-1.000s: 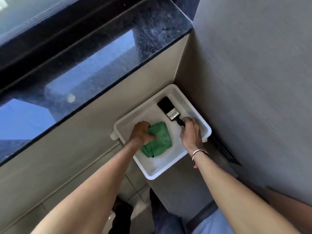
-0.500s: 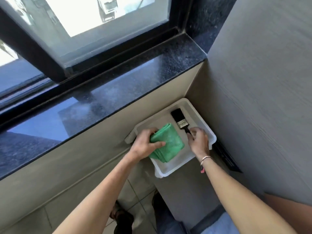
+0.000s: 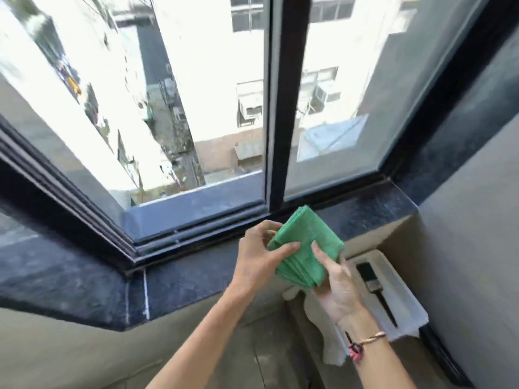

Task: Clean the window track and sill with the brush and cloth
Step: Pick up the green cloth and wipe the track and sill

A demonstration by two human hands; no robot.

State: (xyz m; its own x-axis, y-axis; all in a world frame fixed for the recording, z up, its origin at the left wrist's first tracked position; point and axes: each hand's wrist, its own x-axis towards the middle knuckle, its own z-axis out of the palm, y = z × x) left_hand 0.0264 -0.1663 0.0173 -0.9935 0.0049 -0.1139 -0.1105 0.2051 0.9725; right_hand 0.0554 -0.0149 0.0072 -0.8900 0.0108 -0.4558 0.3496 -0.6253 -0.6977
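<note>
A folded green cloth (image 3: 304, 245) is held up in front of the dark granite sill (image 3: 193, 273), just below the black window track (image 3: 196, 234). My left hand (image 3: 258, 256) pinches its left edge. My right hand (image 3: 335, 287) grips its lower right corner from beneath. The black brush (image 3: 372, 282) lies in the white tray (image 3: 404, 299) down at the right, touched by neither hand.
A black vertical frame bar (image 3: 276, 108) divides the two panes above the track. A grey wall (image 3: 471, 248) closes in on the right. The tray rests on a low surface beside that wall, below sill height.
The cloth has come up out of the tray to sill height, now held by both hands. My right hand has left the brush, which stays in the tray. The view has tilted up to the window.
</note>
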